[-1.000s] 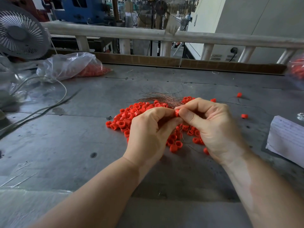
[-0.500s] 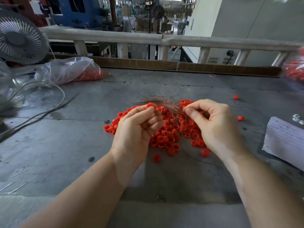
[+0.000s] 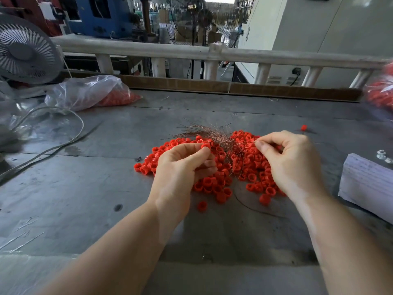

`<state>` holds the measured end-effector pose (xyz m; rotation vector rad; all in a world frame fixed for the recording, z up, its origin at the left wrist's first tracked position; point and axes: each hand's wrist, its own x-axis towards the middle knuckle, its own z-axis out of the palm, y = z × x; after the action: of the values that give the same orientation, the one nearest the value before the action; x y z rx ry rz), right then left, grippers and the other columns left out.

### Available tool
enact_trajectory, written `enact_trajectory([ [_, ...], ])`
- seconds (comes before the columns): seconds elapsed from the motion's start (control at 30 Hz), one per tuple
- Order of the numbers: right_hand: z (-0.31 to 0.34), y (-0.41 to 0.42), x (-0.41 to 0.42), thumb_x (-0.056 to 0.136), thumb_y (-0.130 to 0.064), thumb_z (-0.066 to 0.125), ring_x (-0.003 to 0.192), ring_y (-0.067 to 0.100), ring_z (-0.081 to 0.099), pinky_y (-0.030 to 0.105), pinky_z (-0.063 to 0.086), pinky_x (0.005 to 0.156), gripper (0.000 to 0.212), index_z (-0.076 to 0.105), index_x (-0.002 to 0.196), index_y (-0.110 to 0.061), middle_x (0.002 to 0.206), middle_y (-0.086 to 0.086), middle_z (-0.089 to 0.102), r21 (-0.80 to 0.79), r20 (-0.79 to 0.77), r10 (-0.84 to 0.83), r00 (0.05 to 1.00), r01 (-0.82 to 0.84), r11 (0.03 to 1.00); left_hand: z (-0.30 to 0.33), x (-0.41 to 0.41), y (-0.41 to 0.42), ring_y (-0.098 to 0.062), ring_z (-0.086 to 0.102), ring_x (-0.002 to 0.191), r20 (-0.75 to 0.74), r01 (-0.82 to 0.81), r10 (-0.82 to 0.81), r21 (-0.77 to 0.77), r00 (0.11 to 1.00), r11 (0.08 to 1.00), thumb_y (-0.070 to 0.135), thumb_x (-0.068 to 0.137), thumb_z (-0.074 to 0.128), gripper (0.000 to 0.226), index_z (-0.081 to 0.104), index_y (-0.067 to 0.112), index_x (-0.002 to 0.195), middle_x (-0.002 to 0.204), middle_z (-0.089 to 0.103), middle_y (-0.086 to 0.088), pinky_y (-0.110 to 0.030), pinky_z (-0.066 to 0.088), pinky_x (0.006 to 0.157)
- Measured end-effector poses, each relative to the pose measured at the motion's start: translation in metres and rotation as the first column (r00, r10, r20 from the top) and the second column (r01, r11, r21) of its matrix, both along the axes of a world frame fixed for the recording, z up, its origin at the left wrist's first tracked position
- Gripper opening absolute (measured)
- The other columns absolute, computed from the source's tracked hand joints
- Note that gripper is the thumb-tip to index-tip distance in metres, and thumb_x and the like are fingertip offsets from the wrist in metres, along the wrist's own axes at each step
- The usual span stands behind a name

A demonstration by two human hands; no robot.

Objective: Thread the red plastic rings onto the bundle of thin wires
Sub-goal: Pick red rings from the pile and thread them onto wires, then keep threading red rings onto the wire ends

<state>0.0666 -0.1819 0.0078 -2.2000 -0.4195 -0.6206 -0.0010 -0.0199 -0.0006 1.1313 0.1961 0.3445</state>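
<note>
A pile of small red plastic rings (image 3: 253,167) lies on the grey metal table (image 3: 212,111). A bundle of thin copper-coloured wires (image 3: 209,134) rests across the pile's far side. My left hand (image 3: 184,167) pinches one red ring (image 3: 205,145) between thumb and forefinger, just left of the bundle. My right hand (image 3: 291,160) pinches a thin wire (image 3: 247,143) that runs left towards the bundle. The two hands are apart, with the wires between them.
A clear bag of red rings (image 3: 89,93) lies at the back left beside a white fan (image 3: 23,50). A grey cable (image 3: 53,124) loops on the left. White paper (image 3: 365,184) sits at the right edge. Another bag of rings (image 3: 380,92) is far right. Stray rings (image 3: 304,127) lie around.
My hands, joined over the pile a second ago, have moved apart. The left hand now holds a ring beside the bundle, and the right hand draws out a single wire.
</note>
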Motion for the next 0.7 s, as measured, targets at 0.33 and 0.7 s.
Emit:
enact_trajectory([
  [0.33,-0.0017,0.0007,-0.0025,0.085,-0.017,0.067,0.094,0.026,0.063,0.039,0.050,0.076,0.009,0.074,0.079,-0.016,0.080,0.003,0.071,-0.084,-0.045,-0.065,0.997,0.061,0.995,-0.0033,0.0002,0.0003,-0.008,0.061,0.056,-0.023,-0.027,0.028,0.017,0.999,0.999,0.003,0.085,0.062,0.003,0.062,0.000,0.084,0.061,0.064,-0.003,-0.021,0.053,0.053],
  [0.7,-0.0029,0.0016,-0.0045,0.087,-0.016,0.065,0.096,0.028,0.054,0.041,0.042,0.086,0.012,0.075,0.093,-0.017,0.091,0.005,0.067,-0.257,0.046,-0.072,0.996,0.081,0.963,-0.0056,-0.0021,-0.0011,-0.010,0.062,0.057,-0.014,-0.018,0.020,0.131,1.000,0.991,0.005,0.086,0.063,0.008,0.064,-0.002,0.090,0.061,0.065,-0.001,-0.018,0.051,0.053],
])
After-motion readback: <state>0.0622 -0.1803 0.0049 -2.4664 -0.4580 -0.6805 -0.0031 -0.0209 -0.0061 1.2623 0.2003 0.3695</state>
